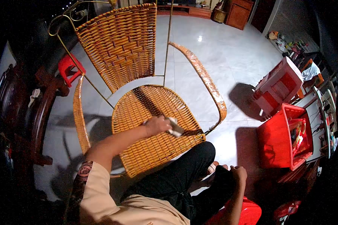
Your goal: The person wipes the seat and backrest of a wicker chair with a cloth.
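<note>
My left hand (158, 125) is closed on a small white and grey-brown cloth-like piece (175, 127), blurred at its edges. It presses this against the woven seat (150, 150) of a rattan chair, near the seat's front right part. A dark band crosses the weave behind the hand. The chair's woven backrest (120, 45) rises at the far side on thin metal rods. Its right armrest (204, 73) is wrapped in shiny clear film. My right hand (239, 173), fingers curled in and seemingly holding nothing, rests by my knee in black trousers.
A red basket (276, 142) with a packet inside stands to the right, beside an upturned pink and red stool (278, 86). Under me is a red seat (249, 212). Dark carved wooden furniture (37, 112) lines the left, with a small red stool (71, 69) by it.
</note>
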A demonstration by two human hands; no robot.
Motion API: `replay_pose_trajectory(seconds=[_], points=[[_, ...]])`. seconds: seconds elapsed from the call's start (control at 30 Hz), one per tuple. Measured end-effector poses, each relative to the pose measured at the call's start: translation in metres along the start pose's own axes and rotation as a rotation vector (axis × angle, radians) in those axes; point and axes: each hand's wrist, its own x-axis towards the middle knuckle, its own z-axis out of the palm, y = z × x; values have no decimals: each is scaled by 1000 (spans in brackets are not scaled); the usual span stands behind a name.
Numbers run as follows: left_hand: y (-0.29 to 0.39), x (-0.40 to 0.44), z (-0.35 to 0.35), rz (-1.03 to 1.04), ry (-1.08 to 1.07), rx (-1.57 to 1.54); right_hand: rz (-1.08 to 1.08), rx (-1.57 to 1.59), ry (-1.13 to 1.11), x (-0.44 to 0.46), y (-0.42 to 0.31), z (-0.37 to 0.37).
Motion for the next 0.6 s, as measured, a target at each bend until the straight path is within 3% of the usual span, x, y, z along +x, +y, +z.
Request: replay_pose_trajectory(seconds=[0.03, 0.07, 0.1, 0.17, 0.23, 0.33, 0.43, 0.6], points=[[-12, 3, -4, -94, 40, 17, 4, -7, -2, 5, 7, 5], [-24, 5, -9, -219, -146, 178, -1, -16, -2, 13, 14, 12], [-41, 0, -7, -373, -66, 103, -7, -24, -3, 15, 15, 13], [-73, 2, -9, -603, -500, 337, 7, -1, -7, 13, 10, 9], [-100, -14, -2, -746, -383, 334, 18, 17, -21, 13, 9, 10], [-110, -25, 2, -738, -322, 333, -14, -19, 40, 17, 8, 17], [-115, -20, 17, -806, -451, 404, -12, -3, -43, 5, -15, -6], [-113, -16, 2, -855, -658, 281, -54, -9, 38, 13, 3, 11]])
